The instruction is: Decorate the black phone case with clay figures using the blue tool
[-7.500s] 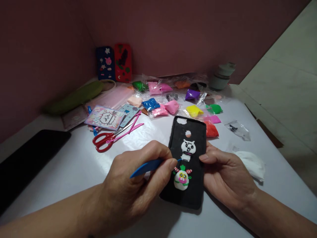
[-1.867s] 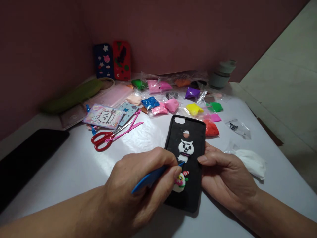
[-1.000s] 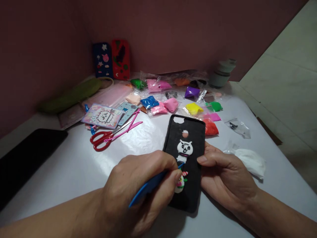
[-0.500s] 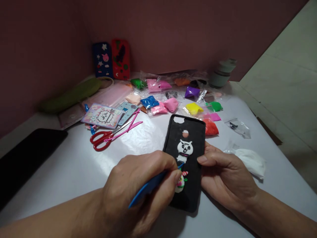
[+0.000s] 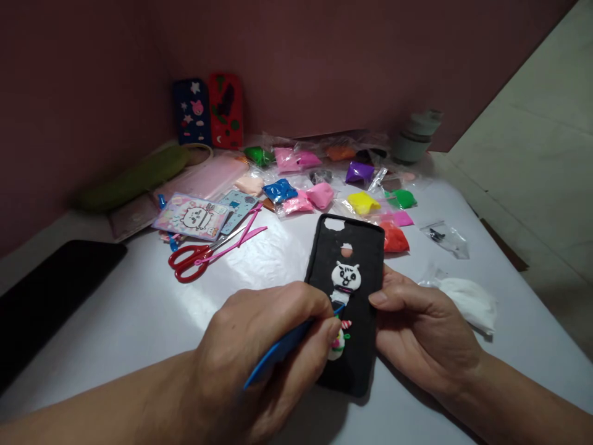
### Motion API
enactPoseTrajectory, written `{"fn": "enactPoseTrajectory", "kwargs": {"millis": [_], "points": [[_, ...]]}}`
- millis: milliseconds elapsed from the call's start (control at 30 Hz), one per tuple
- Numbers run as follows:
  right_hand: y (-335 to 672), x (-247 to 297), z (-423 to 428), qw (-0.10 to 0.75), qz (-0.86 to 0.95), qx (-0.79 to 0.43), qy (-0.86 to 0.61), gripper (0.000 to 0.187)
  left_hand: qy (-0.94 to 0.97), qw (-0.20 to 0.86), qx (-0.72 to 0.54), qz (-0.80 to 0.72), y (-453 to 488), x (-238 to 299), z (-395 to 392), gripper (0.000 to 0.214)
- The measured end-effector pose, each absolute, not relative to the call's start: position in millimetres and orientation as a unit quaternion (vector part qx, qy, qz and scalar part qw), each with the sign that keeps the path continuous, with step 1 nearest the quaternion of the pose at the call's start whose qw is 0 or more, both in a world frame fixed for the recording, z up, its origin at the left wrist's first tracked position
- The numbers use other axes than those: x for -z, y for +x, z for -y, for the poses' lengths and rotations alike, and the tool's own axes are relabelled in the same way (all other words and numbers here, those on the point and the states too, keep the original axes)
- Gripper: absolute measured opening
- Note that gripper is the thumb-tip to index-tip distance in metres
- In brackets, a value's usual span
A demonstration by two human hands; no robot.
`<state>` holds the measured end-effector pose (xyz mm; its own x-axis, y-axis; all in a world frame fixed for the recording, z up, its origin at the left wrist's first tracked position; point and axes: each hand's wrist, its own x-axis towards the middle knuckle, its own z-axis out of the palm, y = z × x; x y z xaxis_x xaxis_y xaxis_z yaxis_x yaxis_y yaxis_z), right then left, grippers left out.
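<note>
My left hand (image 5: pixel 264 346) pinches a slim blue clay modelling tool (image 5: pixel 277 355), its thin tip on the lower edge of a white clay figure (image 5: pixel 345 278). That figure, with a drawn face and small ears, is stuck on a black phone case (image 5: pixel 361 366). A second clay piece (image 5: pixel 336 347), white with green, pink and red-striped bits, lies lower on the case, partly hidden by my left fingers. My right hand (image 5: pixel 417 327) grips the case by its right side, thumb on the face and fingers behind it. The case tilts above the white table.
Red-handled scissors (image 5: pixel 189 262) lie left of the case, by illustrated cards (image 5: pixel 192 216). Several bags of coloured clay, one yellow (image 5: pixel 364 202), spread behind. A bag of white clay (image 5: pixel 469 303) lies right. Two decorated cases, one red (image 5: pixel 226 111), lean on the wall.
Almost nothing differs. My left hand and the back end of the blue tool have shifted very slightly; the case and my right hand stay put.
</note>
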<state>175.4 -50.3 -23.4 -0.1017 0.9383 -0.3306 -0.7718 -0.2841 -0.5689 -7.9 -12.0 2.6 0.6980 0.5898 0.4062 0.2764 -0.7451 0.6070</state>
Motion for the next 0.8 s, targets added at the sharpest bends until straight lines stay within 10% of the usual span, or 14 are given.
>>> {"fn": "enactPoseTrajectory", "kwargs": {"millis": [267, 800], "points": [[176.5, 24.0, 51.4, 0.589, 0.117, -0.733, -0.319, 0.063, 0.884, 0.269, -0.295, -0.243, -8.7, -6.5, 11.0, 0.012], [174.7, 21.0, 49.8, 0.578, 0.141, -0.725, -0.347, 0.037, 0.877, 0.274, -0.304, -0.252, -4.5, -2.9, 12.1, 0.009]]}}
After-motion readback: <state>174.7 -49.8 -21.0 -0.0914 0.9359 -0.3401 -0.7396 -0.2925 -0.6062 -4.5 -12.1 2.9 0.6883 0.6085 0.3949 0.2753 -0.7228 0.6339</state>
